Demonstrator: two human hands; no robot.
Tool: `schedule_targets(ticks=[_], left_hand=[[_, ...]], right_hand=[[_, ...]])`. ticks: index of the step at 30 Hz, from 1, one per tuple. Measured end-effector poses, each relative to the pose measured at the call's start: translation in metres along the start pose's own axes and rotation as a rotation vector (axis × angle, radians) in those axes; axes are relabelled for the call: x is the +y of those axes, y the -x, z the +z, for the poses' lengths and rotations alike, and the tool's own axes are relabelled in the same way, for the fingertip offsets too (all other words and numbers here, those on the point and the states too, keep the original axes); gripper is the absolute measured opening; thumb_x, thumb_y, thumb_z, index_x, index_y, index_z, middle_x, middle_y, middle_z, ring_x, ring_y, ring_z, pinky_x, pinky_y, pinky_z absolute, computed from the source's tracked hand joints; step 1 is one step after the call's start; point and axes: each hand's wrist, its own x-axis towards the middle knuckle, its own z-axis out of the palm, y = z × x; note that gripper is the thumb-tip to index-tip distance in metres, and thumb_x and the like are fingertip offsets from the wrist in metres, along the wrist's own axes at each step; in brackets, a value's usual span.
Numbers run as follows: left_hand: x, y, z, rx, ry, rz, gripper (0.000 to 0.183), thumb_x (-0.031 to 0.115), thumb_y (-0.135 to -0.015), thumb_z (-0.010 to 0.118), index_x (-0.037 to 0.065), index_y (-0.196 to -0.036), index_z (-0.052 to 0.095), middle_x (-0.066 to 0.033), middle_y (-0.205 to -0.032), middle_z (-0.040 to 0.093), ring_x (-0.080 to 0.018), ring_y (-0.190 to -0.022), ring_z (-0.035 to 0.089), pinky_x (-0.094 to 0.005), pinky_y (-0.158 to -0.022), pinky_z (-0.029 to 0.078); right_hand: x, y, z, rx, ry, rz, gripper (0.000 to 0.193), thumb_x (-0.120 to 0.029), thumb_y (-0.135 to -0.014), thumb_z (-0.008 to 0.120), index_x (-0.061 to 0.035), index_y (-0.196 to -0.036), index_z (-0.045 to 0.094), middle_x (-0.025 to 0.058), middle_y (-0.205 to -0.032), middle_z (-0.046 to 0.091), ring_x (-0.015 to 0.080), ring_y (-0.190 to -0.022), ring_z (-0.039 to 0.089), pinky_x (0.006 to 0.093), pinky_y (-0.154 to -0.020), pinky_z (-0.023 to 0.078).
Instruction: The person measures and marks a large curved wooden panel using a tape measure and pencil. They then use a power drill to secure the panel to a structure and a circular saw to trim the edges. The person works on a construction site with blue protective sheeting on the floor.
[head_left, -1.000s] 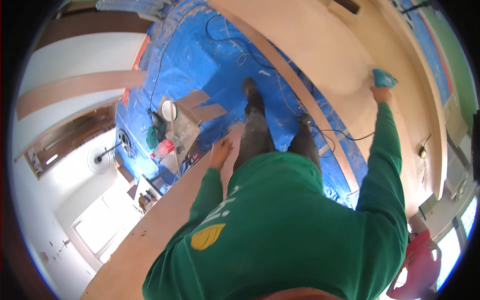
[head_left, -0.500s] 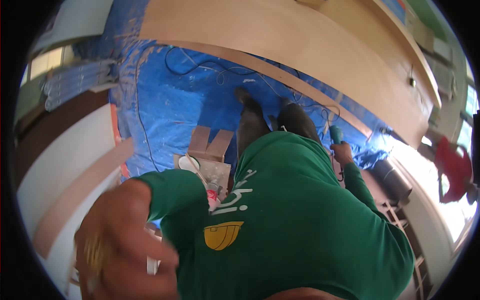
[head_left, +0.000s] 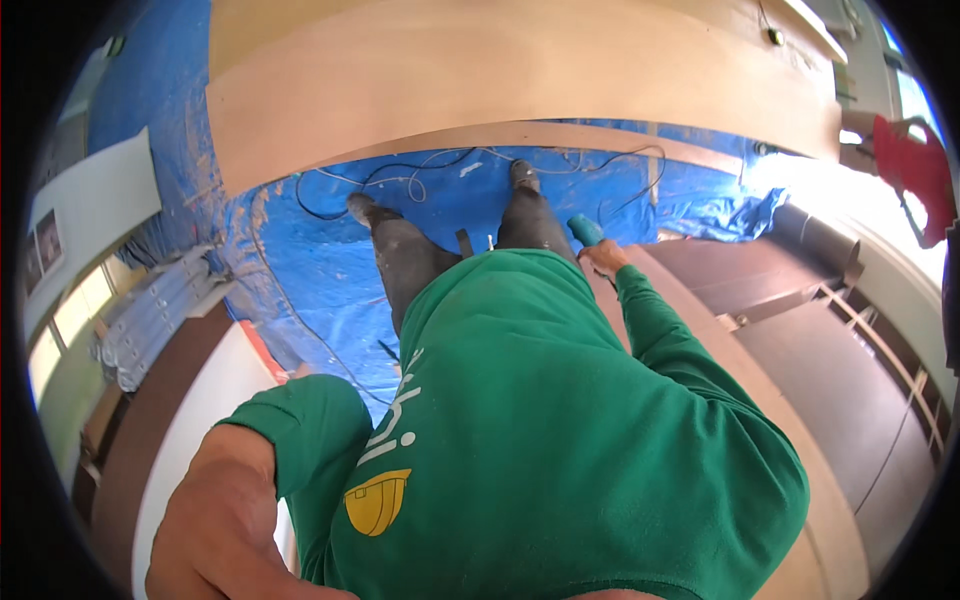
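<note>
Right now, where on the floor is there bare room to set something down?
Bare patch: blue tarp left of the left shoe, bordered by the grey pipes. Crowded: cables loop along the big plywood sheet ahead; the right hand holds a teal tool over boards.

My right hand (head_left: 603,257) is out in front of me to the right, closed around a tool handle (head_left: 585,230) just beside the long board (head_left: 700,330) that runs back along my right. My left hand (head_left: 235,530) is low at my left. Cables (head_left: 420,180) lie on the tarp (head_left: 300,260) before my feet, and a wide panel (head_left: 500,80) stands beyond them
</note>
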Motion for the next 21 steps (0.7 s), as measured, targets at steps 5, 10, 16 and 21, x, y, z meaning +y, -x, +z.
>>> schedule_targets(ticks=[5, 10, 16, 21], left_hand=[[-0.026, 0.022, -0.158, 0.112, 0.382, 0.058, 0.022, 0.02, -0.102, 0.056, 0.004, -0.11, 0.07, -0.0023, -0.088, 0.066, -0.0168, -0.068, 0.056, -0.0334, -0.066, 0.048], [-0.118, 0.002, -0.275, 0.308, -0.6, -0.462, 0.034, 0.016, -0.106, 0.06, -0.002, -0.133, 0.07, -0.009, -0.112, 0.069, -0.0207, -0.091, 0.064, -0.0369, -0.089, 0.056], [-0.224, 0.257, -0.465, -0.165, -0.948, -1.139, 0.047, 0.034, -0.1, 0.075, -0.002, -0.13, 0.072, -0.0174, -0.105, 0.079, -0.0255, -0.093, 0.075, -0.04, -0.085, 0.058], [-0.187, 0.363, -0.458, -0.225, -1.118, -1.347, 0.046, 0.035, -0.099, 0.074, -0.001, -0.128, 0.074, -0.0212, -0.107, 0.08, -0.0336, -0.101, 0.076, -0.043, -0.092, 0.057]], right_hand=[[-0.138, 0.022, 0.034, 0.254, -0.596, 0.48, 0.066, -0.038, -0.079, 0.085, 0.0106, -0.121, 0.07, 0.0268, -0.095, 0.079, 0.0347, -0.088, 0.08, 0.0449, -0.076, 0.063], [-0.289, 0.083, 0.123, 0.52, -0.808, 0.618, 0.072, -0.04, -0.075, 0.085, 0.0125, -0.121, 0.068, 0.0289, -0.099, 0.077, 0.0388, -0.092, 0.078, 0.0454, -0.078, 0.062], [-0.405, 0.166, 0.162, 0.343, -1.555, 0.541, 0.046, -0.021, -0.082, 0.081, 0.0085, -0.114, 0.067, 0.0064, -0.07, 0.064, 0.0167, -0.053, 0.059, 0.0337, -0.049, 0.045], [-0.399, 0.023, 0.254, 0.413, -1.194, 0.579, 0.058, -0.043, -0.085, 0.081, 0.0121, -0.099, 0.072, 0.023, -0.082, 0.075, 0.035, -0.071, 0.074, 0.0457, -0.067, 0.056]])
